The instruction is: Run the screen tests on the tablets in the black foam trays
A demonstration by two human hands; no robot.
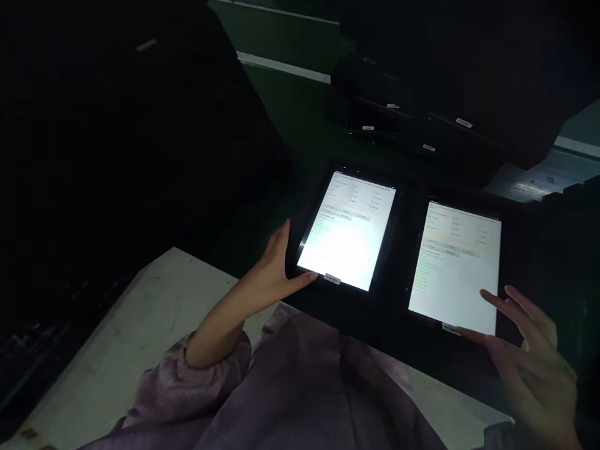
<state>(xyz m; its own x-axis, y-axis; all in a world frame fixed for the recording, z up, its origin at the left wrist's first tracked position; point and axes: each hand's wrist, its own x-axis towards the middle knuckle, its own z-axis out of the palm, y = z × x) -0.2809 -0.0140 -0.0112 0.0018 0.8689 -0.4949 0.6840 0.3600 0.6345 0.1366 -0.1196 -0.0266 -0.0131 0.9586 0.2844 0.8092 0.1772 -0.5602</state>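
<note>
Two lit tablets lie side by side on a dark surface, each showing a white page with check boxes, grey buttons and green text. At the lower left corner of the left tablet (349, 231) is my left hand (267, 275), thumb and fingers spread apart. Its thumb tip touches the bottom edge beside a small white label (332, 279). My right hand (534, 362) is over the lower right of the right tablet (450, 269), fingers apart. The index fingertip is over the screen; whether it touches is unclear. The thumb tip is by the label (451, 329) on the bottom edge.
Behind the tablets, several dark flat devices with white labels (464, 123) lie in deep shadow. A large black shape (140, 137) fills the left side. A pale surface (154, 312) shows at lower left, and clear plastic (529, 181) glints at the right.
</note>
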